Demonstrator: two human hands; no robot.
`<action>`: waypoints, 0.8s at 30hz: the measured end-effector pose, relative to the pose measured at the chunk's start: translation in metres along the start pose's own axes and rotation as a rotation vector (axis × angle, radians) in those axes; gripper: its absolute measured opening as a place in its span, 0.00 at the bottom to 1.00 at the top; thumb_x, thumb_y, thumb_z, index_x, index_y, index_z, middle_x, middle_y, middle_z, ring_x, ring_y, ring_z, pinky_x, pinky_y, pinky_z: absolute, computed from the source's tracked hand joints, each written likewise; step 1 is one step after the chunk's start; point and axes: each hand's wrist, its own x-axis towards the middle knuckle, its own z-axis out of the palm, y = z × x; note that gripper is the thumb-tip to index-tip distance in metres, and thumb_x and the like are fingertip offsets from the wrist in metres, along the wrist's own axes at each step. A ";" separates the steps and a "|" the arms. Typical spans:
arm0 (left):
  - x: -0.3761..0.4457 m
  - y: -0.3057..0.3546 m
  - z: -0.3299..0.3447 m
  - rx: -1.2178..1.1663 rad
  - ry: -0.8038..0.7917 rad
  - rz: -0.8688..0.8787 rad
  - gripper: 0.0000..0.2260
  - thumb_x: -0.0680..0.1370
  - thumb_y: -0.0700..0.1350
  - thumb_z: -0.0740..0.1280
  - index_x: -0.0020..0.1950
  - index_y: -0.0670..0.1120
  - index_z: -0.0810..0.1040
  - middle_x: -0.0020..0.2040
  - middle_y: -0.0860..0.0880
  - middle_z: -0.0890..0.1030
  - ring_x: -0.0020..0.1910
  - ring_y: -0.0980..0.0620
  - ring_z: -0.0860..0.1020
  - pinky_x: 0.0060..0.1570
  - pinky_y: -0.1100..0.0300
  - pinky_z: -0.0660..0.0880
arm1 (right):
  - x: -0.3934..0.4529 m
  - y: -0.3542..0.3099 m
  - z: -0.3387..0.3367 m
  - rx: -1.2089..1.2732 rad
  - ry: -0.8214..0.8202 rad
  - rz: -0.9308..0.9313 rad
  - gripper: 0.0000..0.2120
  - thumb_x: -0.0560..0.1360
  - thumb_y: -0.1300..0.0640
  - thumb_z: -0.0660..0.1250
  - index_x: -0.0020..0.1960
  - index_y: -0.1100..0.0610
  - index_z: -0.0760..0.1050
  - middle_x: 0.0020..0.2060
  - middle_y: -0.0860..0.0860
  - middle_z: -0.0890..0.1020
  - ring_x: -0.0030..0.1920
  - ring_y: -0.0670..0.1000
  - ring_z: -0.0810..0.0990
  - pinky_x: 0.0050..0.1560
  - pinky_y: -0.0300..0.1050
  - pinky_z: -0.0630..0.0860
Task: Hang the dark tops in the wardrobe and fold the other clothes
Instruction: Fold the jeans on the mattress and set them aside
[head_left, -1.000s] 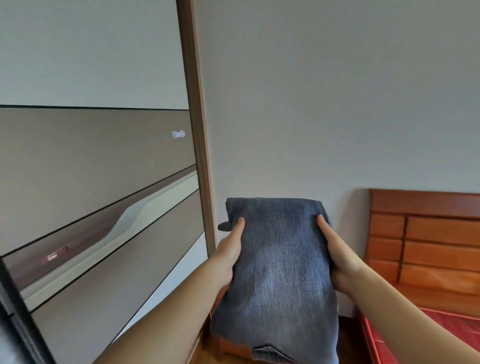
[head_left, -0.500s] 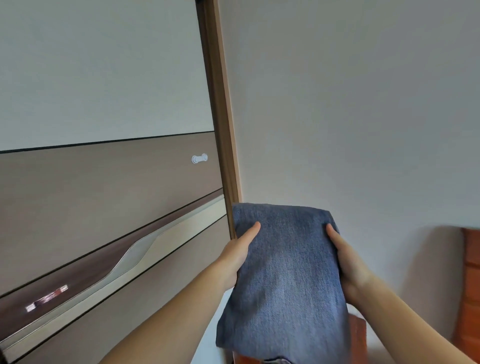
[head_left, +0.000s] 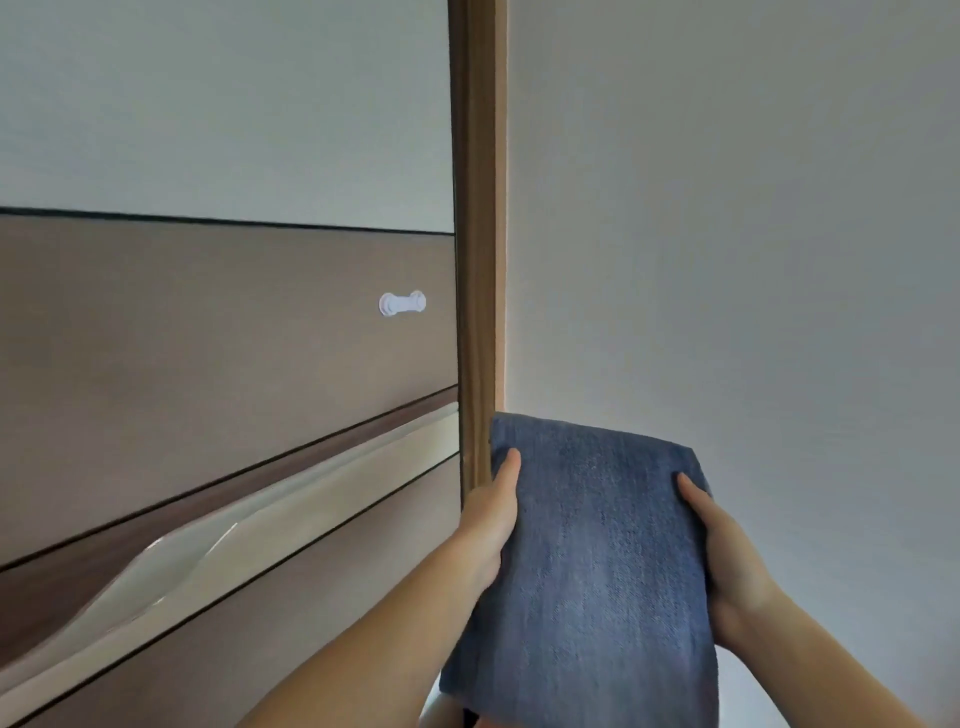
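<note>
The view has swung left since the earlier frame, the red bed gone from sight; the folded denim garment is held up near the wardrobe, left hand and right hand gripping its side edges, thumbs on top; the wardrobe door is closed.

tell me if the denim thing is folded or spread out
Folded: the blue denim garment is a compact rectangle held between left hand and right hand.

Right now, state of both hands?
Left hand: grips the left edge of the folded blue denim garment.
Right hand: grips its right edge, thumb on top.
</note>
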 end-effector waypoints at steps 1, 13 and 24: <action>0.021 -0.001 0.005 0.000 -0.008 -0.010 0.35 0.74 0.71 0.59 0.69 0.47 0.73 0.62 0.48 0.78 0.59 0.48 0.77 0.66 0.49 0.71 | 0.016 -0.002 -0.005 -0.008 0.019 -0.001 0.19 0.73 0.40 0.67 0.49 0.55 0.85 0.48 0.58 0.86 0.44 0.59 0.86 0.36 0.54 0.81; 0.167 0.018 0.034 0.252 0.009 -0.066 0.33 0.74 0.72 0.57 0.72 0.53 0.69 0.66 0.50 0.76 0.63 0.49 0.75 0.66 0.47 0.71 | 0.191 -0.017 -0.047 0.128 -0.050 0.128 0.20 0.75 0.42 0.66 0.56 0.57 0.81 0.48 0.58 0.86 0.42 0.58 0.86 0.37 0.52 0.81; 0.259 0.071 0.014 0.797 0.059 0.158 0.25 0.75 0.71 0.52 0.53 0.52 0.73 0.45 0.50 0.82 0.37 0.48 0.83 0.31 0.55 0.79 | 0.271 -0.049 -0.051 0.176 -0.076 0.153 0.22 0.74 0.41 0.65 0.57 0.57 0.80 0.47 0.58 0.86 0.41 0.58 0.86 0.41 0.53 0.79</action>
